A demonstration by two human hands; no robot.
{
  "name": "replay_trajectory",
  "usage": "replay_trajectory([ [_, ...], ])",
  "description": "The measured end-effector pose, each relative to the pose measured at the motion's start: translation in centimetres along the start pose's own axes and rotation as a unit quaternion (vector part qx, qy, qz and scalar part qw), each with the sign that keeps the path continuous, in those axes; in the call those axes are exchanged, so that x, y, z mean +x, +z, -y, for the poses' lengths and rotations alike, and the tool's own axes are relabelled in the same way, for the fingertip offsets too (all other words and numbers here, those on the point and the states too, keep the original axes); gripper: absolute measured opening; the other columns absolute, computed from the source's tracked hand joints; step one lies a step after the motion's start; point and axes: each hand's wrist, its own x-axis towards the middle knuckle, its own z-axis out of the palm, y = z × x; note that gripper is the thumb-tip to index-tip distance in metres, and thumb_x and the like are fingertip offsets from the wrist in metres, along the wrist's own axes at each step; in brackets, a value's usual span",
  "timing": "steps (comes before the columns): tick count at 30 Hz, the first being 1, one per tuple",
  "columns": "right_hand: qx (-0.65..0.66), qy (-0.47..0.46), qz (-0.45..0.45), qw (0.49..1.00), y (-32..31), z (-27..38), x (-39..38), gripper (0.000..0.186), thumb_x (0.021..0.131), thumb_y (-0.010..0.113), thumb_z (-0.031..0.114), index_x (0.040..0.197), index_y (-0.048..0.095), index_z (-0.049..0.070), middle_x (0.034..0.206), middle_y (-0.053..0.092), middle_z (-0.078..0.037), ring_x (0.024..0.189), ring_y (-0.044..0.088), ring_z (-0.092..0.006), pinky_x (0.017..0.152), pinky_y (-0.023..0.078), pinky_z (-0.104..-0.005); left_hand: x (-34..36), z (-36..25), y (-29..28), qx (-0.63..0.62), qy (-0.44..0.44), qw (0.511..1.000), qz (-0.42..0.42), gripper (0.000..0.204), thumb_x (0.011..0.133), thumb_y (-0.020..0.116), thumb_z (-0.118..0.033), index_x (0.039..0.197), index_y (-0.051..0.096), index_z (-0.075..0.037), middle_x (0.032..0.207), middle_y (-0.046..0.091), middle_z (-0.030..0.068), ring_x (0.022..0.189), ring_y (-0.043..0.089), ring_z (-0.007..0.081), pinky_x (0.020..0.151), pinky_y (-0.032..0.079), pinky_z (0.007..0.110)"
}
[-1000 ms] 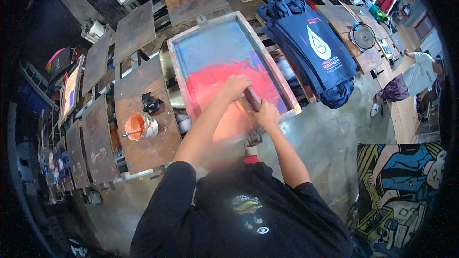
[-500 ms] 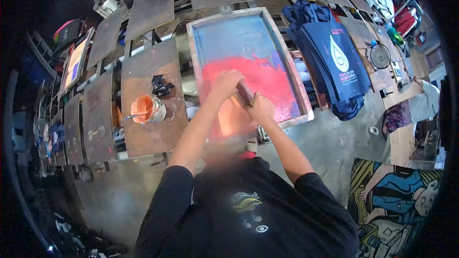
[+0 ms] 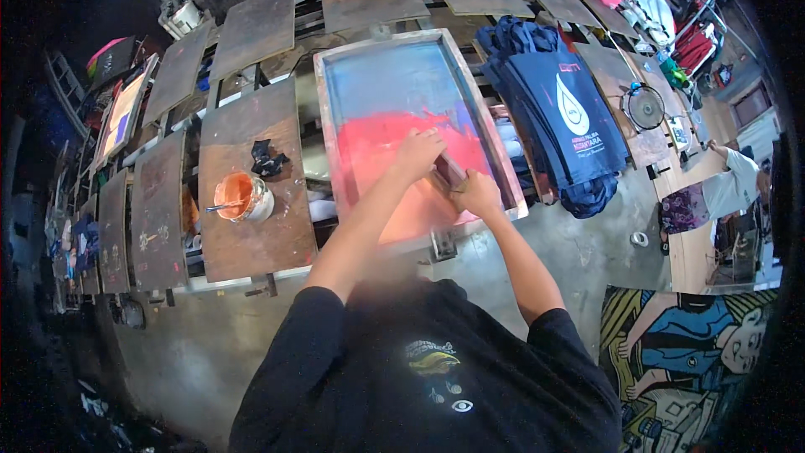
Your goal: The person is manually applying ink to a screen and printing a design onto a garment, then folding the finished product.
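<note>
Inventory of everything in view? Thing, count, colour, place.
Screen frame: 1, pale, centre
Ink: 1 patch, pinkish red, on screen
Squeegee: 1, brownish, over screen
Bucket: 1, white, orange inside, left board
Crumpled wrap: 1, black, beside bucket
Boards: several, brown, left and far side
Bags: stack, count unclear, navy, right of screen
Fan-like thing: 1, dark, right of bags
Ring: 1, white, right floor
Clutter: uncounted, mixed colours, upper right
Other person: 1, pale top, purple shorts, far right
Painted panel: 1, multicoloured, lower right
Shirt: 1, black, bottom centre
Left hand, right hand: 2, bare, on squeegee

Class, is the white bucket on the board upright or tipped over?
Upright: the white bucket shows its open mouth facing up, orange paint inside.
</note>
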Motion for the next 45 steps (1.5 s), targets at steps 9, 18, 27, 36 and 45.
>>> replay_trajectory([
  [9,0.035,0.054,-0.011,0.998,1.8,1.5,-1.5,0.05,0.071,0.081,0.038,0.096,0.062,0.0,0.087,0.07,-0.024,0.087,0.068,-0.0408,0.076,0.055,-0.0493,-0.1,0.9,2.1,-0.025,0.008,1.0,-0.002,0.041,0.073,0.072,-0.014,0.113,0.063,-0.017,0.122,0.062,0.0009,0.128,0.052,0.0198,0.092,0.047,0.045],
  [18,0.02,0.014,-0.004,1.0,4.0,6.3,1.8,0.051,0.069,0.08,0.039,0.098,0.06,0.002,0.089,0.069,-0.022,0.087,0.068,-0.0411,0.076,0.055,-0.0502,-3.6,5.9,0.0,0.013,-0.033,0.999,-0.007,0.05,0.065,0.082,-0.015,0.112,0.062,-0.016,0.119,0.062,0.0001,0.123,0.054,0.0197,0.092,0.042,0.045],
  [27,0.011,-0.006,-0.027,1.0,1.5,-1.0,-0.2,0.058,0.062,0.084,0.046,0.094,0.064,0.002,0.087,0.069,-0.024,0.085,0.067,-0.0418,0.075,0.054,-0.05,0.8,0.6,0.0,0.003,0.036,0.998,0.046,0.047,0.066,0.083,-0.023,0.109,0.064,-0.019,0.115,0.062,-0.0001,0.118,0.056,0.0189,0.091,0.044,0.046],
  [36,0.064,-0.022,-0.084,0.994,6.4,1.1,-1.5,0.059,0.07,0.082,0.042,0.101,0.058,-0.002,0.086,0.069,-0.024,0.085,0.067,-0.0432,0.072,0.054,-0.0512,-1.0,2.4,1.1,0.025,0.031,0.998,0.05,0.044,0.069,0.082,-0.025,0.109,0.066,-0.019,0.116,0.063,-0.0005,0.12,0.055,0.0171,0.092,0.043,0.047],
  [45,0.079,0.018,-0.037,0.996,5.8,6.2,-0.6,0.055,0.071,0.082,0.042,0.097,0.058,0.0,0.086,0.068,-0.024,0.083,0.067,-0.0423,0.071,0.053,-0.0508,-2.6,5.1,-2.1,0.083,0.025,0.992,0.087,0.048,0.067,0.083,-0.025,0.111,0.065,-0.019,0.12,0.061,-0.0003,0.122,0.053,0.016,0.094,0.039,0.046],
])
